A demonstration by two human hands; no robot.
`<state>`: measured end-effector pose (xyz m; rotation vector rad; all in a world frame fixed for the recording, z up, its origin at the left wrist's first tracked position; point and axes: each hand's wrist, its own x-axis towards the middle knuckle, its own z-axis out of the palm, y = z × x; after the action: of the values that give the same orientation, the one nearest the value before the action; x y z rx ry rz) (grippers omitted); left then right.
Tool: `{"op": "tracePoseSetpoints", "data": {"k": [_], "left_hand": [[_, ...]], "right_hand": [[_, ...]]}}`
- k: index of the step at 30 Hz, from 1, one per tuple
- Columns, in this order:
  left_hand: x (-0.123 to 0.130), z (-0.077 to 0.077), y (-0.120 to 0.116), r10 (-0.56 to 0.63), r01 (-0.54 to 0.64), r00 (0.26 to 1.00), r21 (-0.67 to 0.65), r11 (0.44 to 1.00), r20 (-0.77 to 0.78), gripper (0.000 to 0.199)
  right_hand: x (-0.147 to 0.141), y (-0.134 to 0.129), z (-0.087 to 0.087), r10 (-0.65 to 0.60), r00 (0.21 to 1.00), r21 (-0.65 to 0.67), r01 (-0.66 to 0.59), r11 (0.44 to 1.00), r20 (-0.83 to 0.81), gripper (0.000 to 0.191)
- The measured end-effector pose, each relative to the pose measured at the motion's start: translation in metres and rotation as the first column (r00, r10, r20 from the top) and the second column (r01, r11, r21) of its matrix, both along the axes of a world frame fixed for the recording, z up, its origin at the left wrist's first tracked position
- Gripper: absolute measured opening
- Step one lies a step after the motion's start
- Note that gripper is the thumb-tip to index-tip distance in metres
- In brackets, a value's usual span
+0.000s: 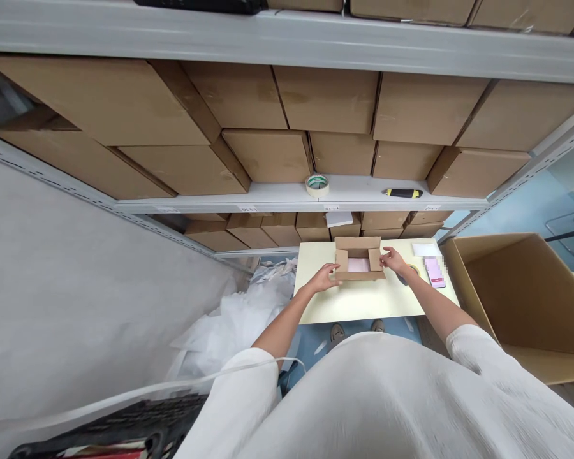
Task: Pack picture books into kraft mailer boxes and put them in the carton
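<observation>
A small cardboard box (pixel 340 260) stands on the pale yellow table with its flaps raised and folded outward. Inside it lies something flat and pale pink (pixel 358 264). My left hand (pixel 323 278) is at the box's left front corner, its thumb and fingers around the edge of the front flap. At the right side, my right hand (pixel 394 260) has its fingertips bent at the side flap. Beneath my right wrist a roll of tape (pixel 404 278) is partly covered. A pink-screened phone (pixel 434 271) and a white flat item (pixel 424 249) lie to the right.
Shelves packed with cardboard boxes (pixel 330 99) rise ahead. A tape roll (pixel 317 185) and a yellow-black utility knife (pixel 402 192) lie on one shelf (pixel 354 186). A large open carton (pixel 536 299) stands right of the table (pixel 344 309). White plastic wrapping (pixel 243 322) is heaped at left.
</observation>
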<state>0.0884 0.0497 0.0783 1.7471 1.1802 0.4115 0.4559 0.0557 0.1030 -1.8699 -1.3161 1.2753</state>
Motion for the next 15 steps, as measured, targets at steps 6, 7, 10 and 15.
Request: {"op": "tracePoseSetpoints", "data": {"k": [6, 7, 10, 15], "left_hand": [[0.017, 0.009, 0.008, 0.18, -0.18, 0.984, -0.021, 0.983, -0.003, 0.043], [0.022, 0.009, 0.01, 0.209, -0.209, 0.978, -0.008, 0.978, -0.026, 0.038], [0.036, 0.007, 0.016, 0.315, -0.316, 0.94, 0.011, 0.949, -0.131, 0.03], [0.047, 0.003, 0.015, 0.374, -0.39, 0.897, -0.019, 0.921, -0.236, 0.06]], "right_hand": [[0.0, 0.018, 0.013, -0.058, 0.992, -0.154, 0.041, 0.987, -0.108, 0.079], [0.001, 0.02, 0.016, -0.042, 0.994, -0.16, 0.026, 0.987, -0.102, 0.079], [0.001, 0.021, 0.021, 0.018, 0.996, -0.143, -0.03, 0.989, -0.083, 0.075], [0.004, 0.014, 0.023, -0.012, 0.991, -0.082, 0.001, 0.997, -0.13, 0.055]]}}
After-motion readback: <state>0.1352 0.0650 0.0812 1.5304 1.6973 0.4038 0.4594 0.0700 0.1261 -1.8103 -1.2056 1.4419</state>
